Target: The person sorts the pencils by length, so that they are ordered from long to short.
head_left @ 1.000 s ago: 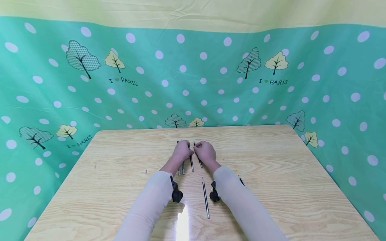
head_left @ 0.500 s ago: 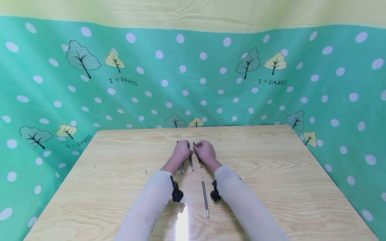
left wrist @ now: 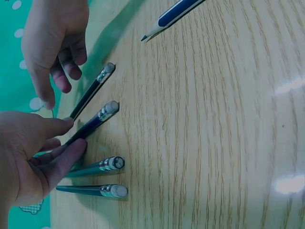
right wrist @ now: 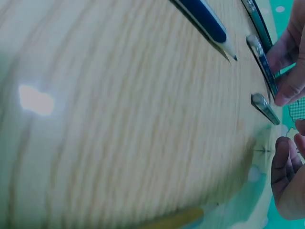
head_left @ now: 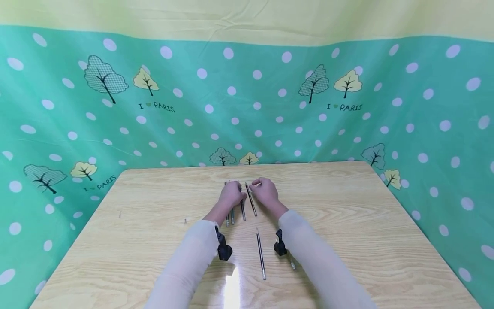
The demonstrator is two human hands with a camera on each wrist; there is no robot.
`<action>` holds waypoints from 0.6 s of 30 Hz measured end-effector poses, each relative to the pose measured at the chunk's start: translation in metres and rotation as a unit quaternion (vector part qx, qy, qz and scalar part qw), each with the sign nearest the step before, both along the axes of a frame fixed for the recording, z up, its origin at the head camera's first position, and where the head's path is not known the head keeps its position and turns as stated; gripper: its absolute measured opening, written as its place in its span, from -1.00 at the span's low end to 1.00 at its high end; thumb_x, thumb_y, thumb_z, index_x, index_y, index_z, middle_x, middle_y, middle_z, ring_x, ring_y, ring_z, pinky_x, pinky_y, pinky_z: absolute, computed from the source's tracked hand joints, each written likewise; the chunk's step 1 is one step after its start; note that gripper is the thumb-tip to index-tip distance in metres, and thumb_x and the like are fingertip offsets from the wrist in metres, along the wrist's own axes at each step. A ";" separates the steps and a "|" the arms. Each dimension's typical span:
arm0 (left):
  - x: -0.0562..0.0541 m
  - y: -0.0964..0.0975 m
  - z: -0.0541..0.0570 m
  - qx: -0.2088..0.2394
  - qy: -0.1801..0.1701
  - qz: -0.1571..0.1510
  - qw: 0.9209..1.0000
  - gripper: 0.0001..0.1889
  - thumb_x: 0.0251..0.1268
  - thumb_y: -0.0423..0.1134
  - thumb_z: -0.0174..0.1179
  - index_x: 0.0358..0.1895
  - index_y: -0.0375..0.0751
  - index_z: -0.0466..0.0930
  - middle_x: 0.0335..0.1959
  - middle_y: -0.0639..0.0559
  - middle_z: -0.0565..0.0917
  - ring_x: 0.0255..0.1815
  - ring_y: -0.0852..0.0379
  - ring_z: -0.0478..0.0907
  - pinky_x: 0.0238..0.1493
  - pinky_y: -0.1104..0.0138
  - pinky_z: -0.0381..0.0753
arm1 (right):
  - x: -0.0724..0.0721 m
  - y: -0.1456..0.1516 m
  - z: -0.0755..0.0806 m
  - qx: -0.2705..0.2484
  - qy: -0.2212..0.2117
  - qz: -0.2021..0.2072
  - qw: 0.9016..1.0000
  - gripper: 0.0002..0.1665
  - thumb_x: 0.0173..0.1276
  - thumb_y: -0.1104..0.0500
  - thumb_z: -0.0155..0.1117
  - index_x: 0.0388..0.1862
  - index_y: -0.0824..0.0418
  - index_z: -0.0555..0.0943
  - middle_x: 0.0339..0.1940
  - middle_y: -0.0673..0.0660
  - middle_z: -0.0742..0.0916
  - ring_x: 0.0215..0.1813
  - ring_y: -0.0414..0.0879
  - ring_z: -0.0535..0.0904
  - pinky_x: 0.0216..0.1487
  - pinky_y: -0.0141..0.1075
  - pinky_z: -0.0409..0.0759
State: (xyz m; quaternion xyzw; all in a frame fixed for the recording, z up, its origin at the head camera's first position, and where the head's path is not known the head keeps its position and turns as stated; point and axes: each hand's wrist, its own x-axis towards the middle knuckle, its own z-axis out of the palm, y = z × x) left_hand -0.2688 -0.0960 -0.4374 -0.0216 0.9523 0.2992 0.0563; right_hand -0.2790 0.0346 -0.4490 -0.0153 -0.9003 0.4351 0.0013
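Several pencils lie side by side near the back of the table. My left hand (head_left: 231, 194) reaches over the left ones and pinches a dark pencil (left wrist: 97, 119) between thumb and finger, its eraser end toward me. Two greenish pencils, one of them the outer pencil (left wrist: 95, 191), lie beside that hand. To the right, a black pencil (head_left: 251, 199) rests slightly slanted on the table. My right hand (head_left: 266, 193) is just right of its tip, apart from it, with fingers loosely bent and holding nothing.
A blue-striped pencil (head_left: 260, 253) lies nearer me, between the forearms, point away. Another pencil's eraser end (head_left: 292, 264) shows from under the right sleeve. A yellow stick-like thing (right wrist: 176, 219) is blurred in the right wrist view. A patterned curtain (head_left: 247, 103) hangs behind the table.
My right hand has let go of the black pencil and drawn slightly away to the right. The left hand keeps its place on its pencil.
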 end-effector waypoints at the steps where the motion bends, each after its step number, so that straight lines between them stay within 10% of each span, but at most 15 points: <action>1: 0.000 0.000 0.000 0.000 0.000 0.000 1.000 -0.53 0.22 -0.22 0.22 0.16 -0.37 0.44 0.10 -0.22 0.55 0.02 -0.06 0.52 0.10 0.17 0.58 | 0.000 0.001 0.000 0.002 -0.001 0.000 1.000 -0.76 0.26 0.00 0.26 -0.20 0.11 0.65 -0.41 0.06 0.70 -0.41 -0.12 0.56 -0.45 -0.39 0.45; 18: 0.012 -0.003 0.018 0.007 0.001 -0.012 1.000 -0.56 0.24 -0.15 0.21 0.11 -0.32 0.48 -0.14 -0.14 0.62 -0.25 0.04 0.54 -0.22 0.27 0.61 | 0.011 0.022 0.017 0.001 -0.007 0.042 0.999 -0.74 0.29 0.02 0.23 -0.12 0.12 0.60 -0.42 0.07 0.65 -0.49 -0.07 0.58 -0.56 -0.39 0.50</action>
